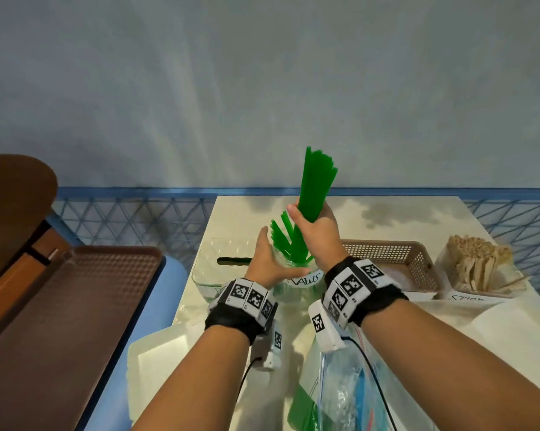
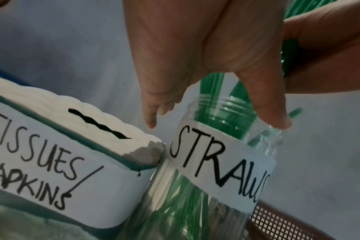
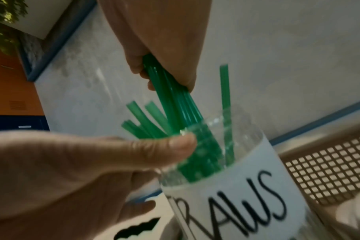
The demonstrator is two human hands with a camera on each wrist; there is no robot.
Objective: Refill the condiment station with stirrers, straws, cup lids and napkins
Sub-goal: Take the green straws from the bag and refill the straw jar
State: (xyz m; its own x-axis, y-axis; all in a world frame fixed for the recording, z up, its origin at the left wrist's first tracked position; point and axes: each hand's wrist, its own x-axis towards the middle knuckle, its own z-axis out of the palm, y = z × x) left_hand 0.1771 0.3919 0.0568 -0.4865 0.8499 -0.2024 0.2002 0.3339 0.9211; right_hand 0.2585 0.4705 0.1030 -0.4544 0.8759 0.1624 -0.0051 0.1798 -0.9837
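My right hand [image 1: 315, 227] grips a bundle of green straws [image 1: 318, 181] at its middle. The bundle's lower ends are inside the mouth of a clear jar [image 1: 302, 279] labelled STRAWS, and its tops stick up above the hand. A few more green straws [image 3: 142, 118] lean loose in the jar [image 3: 236, 186]. My left hand [image 1: 267, 259] holds the jar at its neck. Its thumb [image 3: 175, 144] lies on the near rim and its fingers run up the left side. The jar [image 2: 216, 162] touches a box labelled TISSUES/NAPKINS [image 2: 72, 170] on its left.
A brown mesh basket [image 1: 396, 259] stands right of the jar. Beyond it is a tub of wooden stirrers [image 1: 480, 269]. A clear plastic bag [image 1: 340, 393] lies at the table's near edge under my right forearm. A brown tray [image 1: 60, 306] sits off the table's left side.
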